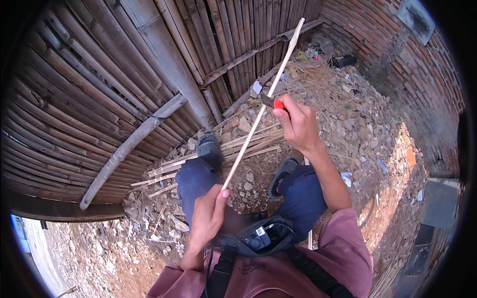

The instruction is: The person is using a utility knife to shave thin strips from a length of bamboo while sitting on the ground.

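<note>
A long pale bamboo stick [252,130] slants up and away from me, its far tip thicker and knobbed. Its near end is gripped in my left hand [209,211], thumb laid along it. Farther up, my right hand [300,126] is closed round the red handle of a knife [271,101]. The dark blade lies across the stick and touches it, about midway along. Part of the handle is hidden by my fingers.
Several split bamboo strips [258,142] lie on the rubble between my feet. A bamboo wall [114,74] rises at the left, with a pole across it. At the right stands a brick wall [427,74]. An open black bag [263,236] sits at my waist.
</note>
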Action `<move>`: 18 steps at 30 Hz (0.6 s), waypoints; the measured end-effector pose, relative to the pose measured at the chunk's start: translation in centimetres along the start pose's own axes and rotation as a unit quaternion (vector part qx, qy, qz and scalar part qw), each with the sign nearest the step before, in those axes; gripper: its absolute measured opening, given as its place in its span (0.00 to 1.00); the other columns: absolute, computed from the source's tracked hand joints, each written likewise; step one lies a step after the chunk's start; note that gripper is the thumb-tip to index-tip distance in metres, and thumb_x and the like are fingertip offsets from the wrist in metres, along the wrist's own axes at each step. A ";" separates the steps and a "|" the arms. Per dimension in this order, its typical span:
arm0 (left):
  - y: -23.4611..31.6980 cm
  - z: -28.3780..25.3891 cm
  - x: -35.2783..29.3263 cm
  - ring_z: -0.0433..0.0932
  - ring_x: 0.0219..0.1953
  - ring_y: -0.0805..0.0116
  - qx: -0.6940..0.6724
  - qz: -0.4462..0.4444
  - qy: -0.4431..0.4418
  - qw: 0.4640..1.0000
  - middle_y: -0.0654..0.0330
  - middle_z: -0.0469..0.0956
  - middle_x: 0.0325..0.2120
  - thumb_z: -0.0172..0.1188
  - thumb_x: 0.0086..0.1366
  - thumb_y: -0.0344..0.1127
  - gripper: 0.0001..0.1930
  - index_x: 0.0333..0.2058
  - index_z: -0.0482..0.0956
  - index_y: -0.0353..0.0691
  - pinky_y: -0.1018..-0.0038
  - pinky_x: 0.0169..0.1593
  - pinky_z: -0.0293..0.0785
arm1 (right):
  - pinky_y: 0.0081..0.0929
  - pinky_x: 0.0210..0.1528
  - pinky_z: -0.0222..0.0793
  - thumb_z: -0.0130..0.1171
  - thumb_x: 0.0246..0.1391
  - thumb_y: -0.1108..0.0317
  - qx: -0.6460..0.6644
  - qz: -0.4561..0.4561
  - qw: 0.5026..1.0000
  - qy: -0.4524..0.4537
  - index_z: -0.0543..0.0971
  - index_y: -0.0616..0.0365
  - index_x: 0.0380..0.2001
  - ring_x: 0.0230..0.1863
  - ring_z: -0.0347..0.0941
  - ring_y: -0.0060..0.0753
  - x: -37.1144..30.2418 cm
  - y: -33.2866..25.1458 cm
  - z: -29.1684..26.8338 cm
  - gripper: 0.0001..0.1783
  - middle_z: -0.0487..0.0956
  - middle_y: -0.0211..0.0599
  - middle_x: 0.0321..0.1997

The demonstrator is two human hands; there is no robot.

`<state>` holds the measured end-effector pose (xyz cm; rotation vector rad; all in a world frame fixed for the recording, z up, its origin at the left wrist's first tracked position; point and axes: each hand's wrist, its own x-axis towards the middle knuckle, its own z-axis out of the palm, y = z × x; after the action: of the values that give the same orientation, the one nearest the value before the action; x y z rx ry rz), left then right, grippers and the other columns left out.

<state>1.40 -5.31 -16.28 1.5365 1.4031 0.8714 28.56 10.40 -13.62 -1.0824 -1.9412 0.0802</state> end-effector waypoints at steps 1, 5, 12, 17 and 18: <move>0.1 0.0 0.1 0.62 0.22 0.79 -0.004 0.000 0.002 1.000 0.67 0.65 0.17 0.51 0.82 0.39 0.16 0.40 0.82 0.35 0.73 0.26 0.57 | 0.42 0.25 0.70 0.57 0.74 0.52 0.014 -0.014 1.000 -0.014 0.76 0.58 0.37 0.25 0.80 0.51 -0.4 -0.3 0.2 0.19 0.79 0.41 0.25; 0.4 0.1 0.8 0.62 0.22 0.79 -0.012 0.016 0.033 0.999 0.67 0.65 0.17 0.51 0.82 0.39 0.16 0.39 0.82 0.35 0.73 0.27 0.58 | 0.40 0.25 0.72 0.60 0.71 0.51 0.027 -0.080 0.995 -0.056 0.75 0.57 0.35 0.25 0.81 0.49 -2.0 -2.5 2.3 0.19 0.79 0.39 0.27; 0.9 0.1 0.8 0.64 0.22 0.77 0.002 0.021 0.053 0.998 0.65 0.66 0.17 0.51 0.82 0.40 0.16 0.39 0.82 0.34 0.72 0.27 0.59 | 0.39 0.26 0.74 0.61 0.69 0.50 0.024 -0.125 0.991 -0.049 0.75 0.57 0.34 0.25 0.81 0.47 -2.0 -3.4 3.1 0.20 0.78 0.39 0.28; 1.1 0.1 0.8 0.64 0.22 0.77 0.015 0.032 0.062 0.997 0.65 0.67 0.17 0.51 0.82 0.38 0.16 0.39 0.82 0.34 0.72 0.27 0.60 | 0.38 0.26 0.74 0.61 0.69 0.49 0.002 -0.126 0.991 -0.037 0.74 0.57 0.33 0.25 0.81 0.46 -2.0 -3.6 3.0 0.21 0.77 0.38 0.27; 1.1 0.1 0.8 0.64 0.22 0.77 0.016 0.033 0.062 0.997 0.65 0.67 0.17 0.51 0.82 0.38 0.16 0.39 0.82 0.34 0.72 0.27 0.60 | 0.38 0.26 0.74 0.61 0.69 0.49 -0.001 -0.128 0.991 -0.033 0.74 0.56 0.32 0.25 0.81 0.45 -2.0 -3.6 2.9 0.21 0.77 0.38 0.27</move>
<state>2.05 -4.53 -15.33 1.5842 1.4679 1.0041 24.55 7.77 -15.18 -0.8334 -2.1241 -0.0263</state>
